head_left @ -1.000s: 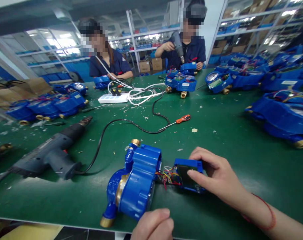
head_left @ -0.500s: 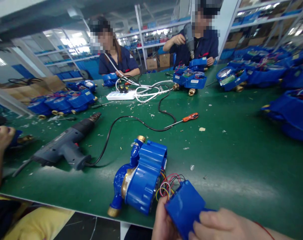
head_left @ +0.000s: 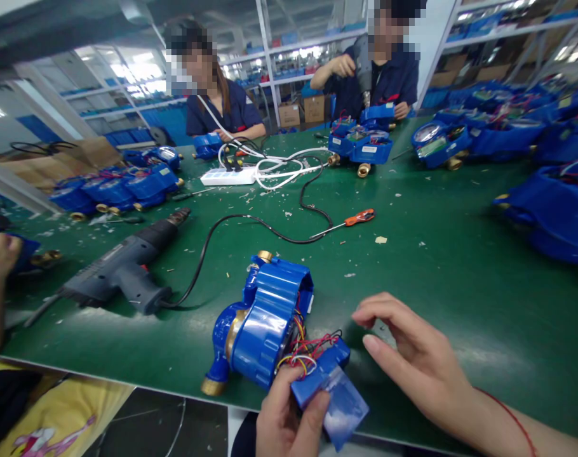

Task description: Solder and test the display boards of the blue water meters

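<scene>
A blue water meter (head_left: 265,324) with brass ends lies tilted on the green table in front of me. Thin red, yellow, white and black wires (head_left: 312,346) run out of its housing to a small blue box (head_left: 315,381). My left hand (head_left: 293,412) pinches this box between thumb and fingers at the near edge of the table. A shiny, partly see-through flat piece (head_left: 343,406) sticks out from the box; how it is attached I cannot tell. To the right of the box, my right hand (head_left: 413,362) hovers with thumb and fingers apart, touching nothing.
A heat gun (head_left: 127,260) lies on the left, its black cord crossing the table. Beyond are an orange-handled screwdriver (head_left: 360,218) and a white power strip (head_left: 228,176). More meters (head_left: 551,209) crowd the right. Two people sit opposite; another person's hand (head_left: 0,257) is at left.
My right hand has let go of the blue box and moved up and away, its fingers parting. My left hand has shifted left with the box, now turned to show the shiny piece.
</scene>
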{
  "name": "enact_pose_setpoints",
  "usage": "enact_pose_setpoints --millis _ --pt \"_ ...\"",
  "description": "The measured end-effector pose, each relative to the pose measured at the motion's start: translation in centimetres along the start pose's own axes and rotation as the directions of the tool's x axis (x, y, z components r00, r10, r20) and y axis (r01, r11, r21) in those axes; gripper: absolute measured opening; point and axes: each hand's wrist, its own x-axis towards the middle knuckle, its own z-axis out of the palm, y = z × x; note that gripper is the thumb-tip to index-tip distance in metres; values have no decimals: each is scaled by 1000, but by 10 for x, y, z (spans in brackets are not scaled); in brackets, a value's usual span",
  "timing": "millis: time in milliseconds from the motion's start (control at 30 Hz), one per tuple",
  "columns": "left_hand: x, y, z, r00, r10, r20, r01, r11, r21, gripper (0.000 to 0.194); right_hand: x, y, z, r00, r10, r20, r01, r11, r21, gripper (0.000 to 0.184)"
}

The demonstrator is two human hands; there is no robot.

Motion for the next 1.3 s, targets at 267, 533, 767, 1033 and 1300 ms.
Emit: enact_pose_setpoints --millis 267,533,767,1033,1300 --pt "4 2 -9 998 43 41 -44 999 19 29 27 7 7 811 333 481 -515 798 314 30" --pt "12 -3 -26 982 161 96 -170 980 98 21 39 2 23 610 502 613 -760 591 272 50" --pt "19 -3 -33 974 172 150 -185 979 80 16 39 8 34 591 513 623 -799 480 363 46" --pt "22 2 -31 962 148 231 -165 985 59 18 41 -11 34 781 307 544 -420 902 95 27" --pt "25 -4 -37 956 186 225 -208 975 74 14 58 -4 53 606 471 641 -709 685 167 37"
